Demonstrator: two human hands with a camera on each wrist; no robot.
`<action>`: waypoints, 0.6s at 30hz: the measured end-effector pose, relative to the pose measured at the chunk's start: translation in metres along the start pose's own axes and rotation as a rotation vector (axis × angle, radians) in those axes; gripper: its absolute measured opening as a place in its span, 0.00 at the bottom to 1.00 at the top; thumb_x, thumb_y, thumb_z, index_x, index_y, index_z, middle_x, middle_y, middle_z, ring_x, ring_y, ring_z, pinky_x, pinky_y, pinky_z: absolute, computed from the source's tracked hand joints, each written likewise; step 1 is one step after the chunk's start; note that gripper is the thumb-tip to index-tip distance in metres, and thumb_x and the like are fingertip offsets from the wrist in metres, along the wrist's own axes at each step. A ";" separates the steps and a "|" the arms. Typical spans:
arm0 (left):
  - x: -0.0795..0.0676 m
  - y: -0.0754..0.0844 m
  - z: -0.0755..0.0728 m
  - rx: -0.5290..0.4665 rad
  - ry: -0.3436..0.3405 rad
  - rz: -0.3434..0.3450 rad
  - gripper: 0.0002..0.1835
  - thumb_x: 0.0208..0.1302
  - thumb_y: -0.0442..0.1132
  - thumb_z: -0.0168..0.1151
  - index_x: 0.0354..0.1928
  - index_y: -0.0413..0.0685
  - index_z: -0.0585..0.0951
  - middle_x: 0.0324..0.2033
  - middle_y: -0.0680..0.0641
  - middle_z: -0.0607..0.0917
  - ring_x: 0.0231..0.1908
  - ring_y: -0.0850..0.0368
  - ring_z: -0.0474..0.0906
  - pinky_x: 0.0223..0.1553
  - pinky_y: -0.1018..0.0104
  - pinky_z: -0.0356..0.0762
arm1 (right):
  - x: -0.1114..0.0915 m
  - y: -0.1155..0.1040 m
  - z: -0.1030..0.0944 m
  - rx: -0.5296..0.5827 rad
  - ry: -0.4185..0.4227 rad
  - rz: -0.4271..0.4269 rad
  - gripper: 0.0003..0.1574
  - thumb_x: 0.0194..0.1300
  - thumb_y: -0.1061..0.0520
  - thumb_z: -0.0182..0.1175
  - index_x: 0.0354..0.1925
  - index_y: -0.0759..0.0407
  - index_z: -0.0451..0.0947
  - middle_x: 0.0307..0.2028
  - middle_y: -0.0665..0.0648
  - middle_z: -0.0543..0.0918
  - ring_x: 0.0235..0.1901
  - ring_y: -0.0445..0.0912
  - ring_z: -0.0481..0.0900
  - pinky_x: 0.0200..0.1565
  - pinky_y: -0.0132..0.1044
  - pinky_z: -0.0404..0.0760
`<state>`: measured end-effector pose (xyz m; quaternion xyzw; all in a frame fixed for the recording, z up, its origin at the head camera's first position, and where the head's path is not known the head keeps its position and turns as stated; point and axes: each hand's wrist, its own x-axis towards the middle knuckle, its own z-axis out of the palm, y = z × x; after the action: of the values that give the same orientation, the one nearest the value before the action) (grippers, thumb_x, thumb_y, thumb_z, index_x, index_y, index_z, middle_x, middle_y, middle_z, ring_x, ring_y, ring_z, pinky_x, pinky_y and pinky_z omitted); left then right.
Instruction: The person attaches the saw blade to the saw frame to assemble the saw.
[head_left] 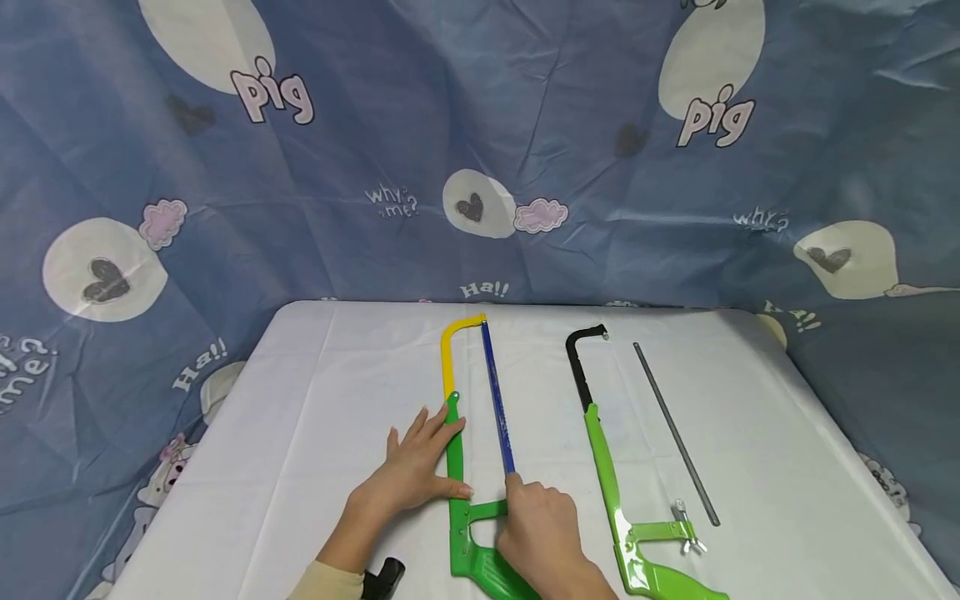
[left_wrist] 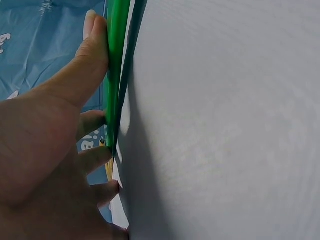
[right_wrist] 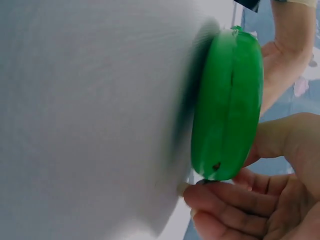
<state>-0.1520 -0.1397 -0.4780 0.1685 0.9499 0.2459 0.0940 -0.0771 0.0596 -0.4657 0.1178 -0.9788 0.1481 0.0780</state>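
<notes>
A hacksaw with a green-and-yellow frame [head_left: 456, 458] lies on the white-covered table, its blue blade [head_left: 497, 400] running along the frame's right side. Across the green part of the frame rests my left hand [head_left: 408, 475], fingers spread and nearly straight, thumb laid over the lower part. The left wrist view has the thumb against the green frame [left_wrist: 116, 65]. My right hand [head_left: 543, 533] has its fingers curled at the blade's lower end, beside the short green arm; the exact fastening it grips is hidden. In the right wrist view the green handle [right_wrist: 227, 105] stands just beside those fingers.
To the right lies a second hacksaw [head_left: 603, 467], light green and black, with a wing nut [head_left: 693, 546] on its short arm. Next to it is a loose grey blade [head_left: 675, 433]. A black object [head_left: 386, 577] shows by the left wrist. Patterned blue cloth [head_left: 585, 258] hangs behind.
</notes>
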 end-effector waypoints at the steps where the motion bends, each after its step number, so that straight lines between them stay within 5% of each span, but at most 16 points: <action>1: 0.000 -0.001 0.001 0.001 0.001 0.001 0.56 0.43 0.67 0.74 0.74 0.59 0.65 0.78 0.45 0.56 0.77 0.34 0.45 0.66 0.20 0.38 | 0.000 0.001 0.000 0.033 -0.002 0.020 0.11 0.40 0.67 0.63 0.22 0.54 0.75 0.11 0.50 0.75 0.10 0.39 0.64 0.12 0.33 0.58; 18: 0.000 0.001 0.000 0.004 -0.007 0.001 0.55 0.44 0.66 0.74 0.75 0.59 0.64 0.78 0.45 0.56 0.77 0.33 0.45 0.65 0.19 0.38 | 0.003 0.018 -0.009 0.366 -0.080 0.173 0.16 0.40 0.69 0.61 0.16 0.49 0.68 0.10 0.43 0.68 0.11 0.37 0.62 0.14 0.31 0.60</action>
<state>-0.1519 -0.1384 -0.4772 0.1701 0.9499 0.2435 0.0970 -0.0840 0.0786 -0.4619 0.0512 -0.9444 0.3249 0.0033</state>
